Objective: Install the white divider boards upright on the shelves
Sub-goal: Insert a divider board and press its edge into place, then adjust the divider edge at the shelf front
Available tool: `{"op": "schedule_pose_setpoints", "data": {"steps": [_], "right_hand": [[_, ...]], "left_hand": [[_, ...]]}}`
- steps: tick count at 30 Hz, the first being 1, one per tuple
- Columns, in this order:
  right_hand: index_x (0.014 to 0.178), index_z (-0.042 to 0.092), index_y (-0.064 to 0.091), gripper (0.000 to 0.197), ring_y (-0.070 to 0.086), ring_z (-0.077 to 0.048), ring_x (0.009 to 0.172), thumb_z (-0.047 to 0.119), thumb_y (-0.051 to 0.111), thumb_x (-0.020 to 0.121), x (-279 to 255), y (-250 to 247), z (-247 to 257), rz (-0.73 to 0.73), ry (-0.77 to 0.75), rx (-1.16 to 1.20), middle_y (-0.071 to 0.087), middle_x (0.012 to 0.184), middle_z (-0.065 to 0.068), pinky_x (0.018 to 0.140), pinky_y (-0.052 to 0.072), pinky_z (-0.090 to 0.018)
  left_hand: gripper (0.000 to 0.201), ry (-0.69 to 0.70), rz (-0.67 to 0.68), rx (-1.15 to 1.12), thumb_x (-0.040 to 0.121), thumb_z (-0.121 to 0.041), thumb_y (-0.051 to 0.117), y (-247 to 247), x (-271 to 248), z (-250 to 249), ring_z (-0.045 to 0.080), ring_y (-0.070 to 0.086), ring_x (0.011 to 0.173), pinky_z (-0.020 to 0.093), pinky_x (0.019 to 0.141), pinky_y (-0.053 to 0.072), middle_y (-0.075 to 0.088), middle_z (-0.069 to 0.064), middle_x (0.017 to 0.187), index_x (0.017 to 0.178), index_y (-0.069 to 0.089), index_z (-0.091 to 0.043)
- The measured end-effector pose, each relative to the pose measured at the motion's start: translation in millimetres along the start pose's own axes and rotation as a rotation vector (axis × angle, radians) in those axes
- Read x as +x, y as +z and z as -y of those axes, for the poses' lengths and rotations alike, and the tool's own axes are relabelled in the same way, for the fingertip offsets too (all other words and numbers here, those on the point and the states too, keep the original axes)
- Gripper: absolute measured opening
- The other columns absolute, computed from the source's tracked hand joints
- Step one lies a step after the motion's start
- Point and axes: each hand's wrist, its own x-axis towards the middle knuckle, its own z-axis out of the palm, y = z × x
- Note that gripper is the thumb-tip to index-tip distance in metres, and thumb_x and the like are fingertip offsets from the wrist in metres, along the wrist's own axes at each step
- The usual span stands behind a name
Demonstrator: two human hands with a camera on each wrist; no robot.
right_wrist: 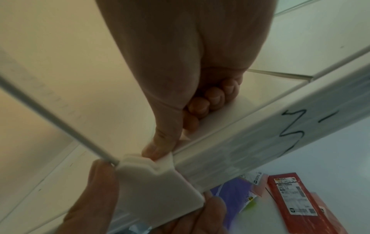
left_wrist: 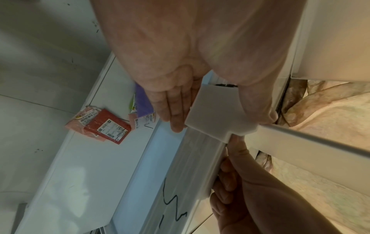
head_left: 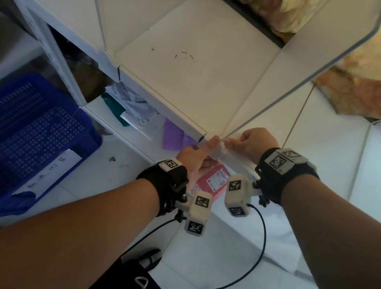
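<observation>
Hands meet at the shelf's front rail [head_left: 165, 109]: left hand [head_left: 196, 156] pinches the white clip [left_wrist: 216, 110] under the upright divider board [head_left: 300, 69]; right hand [head_left: 249, 141], fingers curled, seems to press its thumb against the clip.

White shelf [head_left: 189, 75] looks like matt painted metal, a bit scuffed. Clipped on its front lip, the small white plastic clip [right_wrist: 158, 186] is smooth and matt. Below the shelf: blue perforated plastic crate [head_left: 20, 142], glossy red plastic packet [right_wrist: 294, 201].
</observation>
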Motion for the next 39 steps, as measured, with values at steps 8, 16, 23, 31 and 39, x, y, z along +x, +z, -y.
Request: {"op": "schedule_pose_setpoints", "data": {"steps": [8, 16, 23, 31, 39], "right_hand": [[0.073, 0.017, 0.062, 0.048, 0.049, -0.013, 0.057, 0.064, 0.069, 0.07, 0.4, 0.4, -0.1, -0.008, 0.004, 0.004, 0.054, 0.061, 0.003, 0.049, 0.038, -0.025], [0.079, 0.016, 0.065, 0.053, 0.052, -0.013, 0.06, 0.068, 0.067, 0.07, 0.9, 1.7, 0.0, -0.001, 0.009, -0.004, 0.058, 0.065, 0.002, 0.053, 0.043, -0.025], [0.082, 0.013, 0.058, 0.045, 0.052, -0.023, 0.073, 0.054, 0.044, 0.093, -22.9, 4.0, -1.5, -0.044, -0.128, 0.015, 0.056, 0.073, -0.002, 0.065, 0.038, -0.032], [0.109, 0.008, 0.064, 0.029, 0.055, -0.022, 0.089, 0.03, 0.053, 0.094, -59.3, -8.8, -27.6, 0.004, -0.125, 0.166, 0.065, 0.109, -0.011, 0.081, 0.049, -0.035], [0.105, 0.008, 0.061, 0.024, 0.057, -0.021, 0.082, 0.027, 0.052, 0.095, -131.6, -12.3, -69.9, 0.105, 0.043, 0.218, 0.066, 0.103, -0.01, 0.075, 0.051, -0.032]], "left_hand": [[0.061, 0.002, 0.013, 0.021, 0.082, -0.039, 0.072, -4.1, 4.4, 0.6, 0.031, 0.065, 0.107, 0.031, 0.09, 0.051, 0.066, 0.022, 0.117, 0.123, 0.055, 0.003], [0.065, -0.01, 0.025, 0.038, 0.083, -0.045, 0.069, -4.7, 8.7, 3.6, 0.026, 0.066, 0.099, 0.025, 0.078, 0.053, 0.067, 0.021, 0.116, 0.125, 0.054, 0.003], [0.067, -0.122, 0.017, 0.113, 0.078, -0.055, 0.069, 6.5, -15.8, -0.4, 0.026, 0.067, 0.085, 0.032, 0.062, 0.054, 0.069, 0.014, 0.104, 0.116, 0.062, -0.001], [0.037, -0.169, 0.01, 0.428, 0.09, -0.041, 0.063, 21.6, -52.8, -13.3, 0.031, 0.065, 0.086, 0.042, 0.09, 0.048, 0.068, 0.015, 0.095, 0.104, 0.057, -0.007], [0.039, -0.189, 0.105, 0.608, 0.094, -0.037, 0.055, 61.9, -80.1, 0.4, 0.03, 0.063, 0.084, 0.038, 0.064, 0.05, 0.063, 0.016, 0.113, 0.121, 0.055, -0.008]]}}
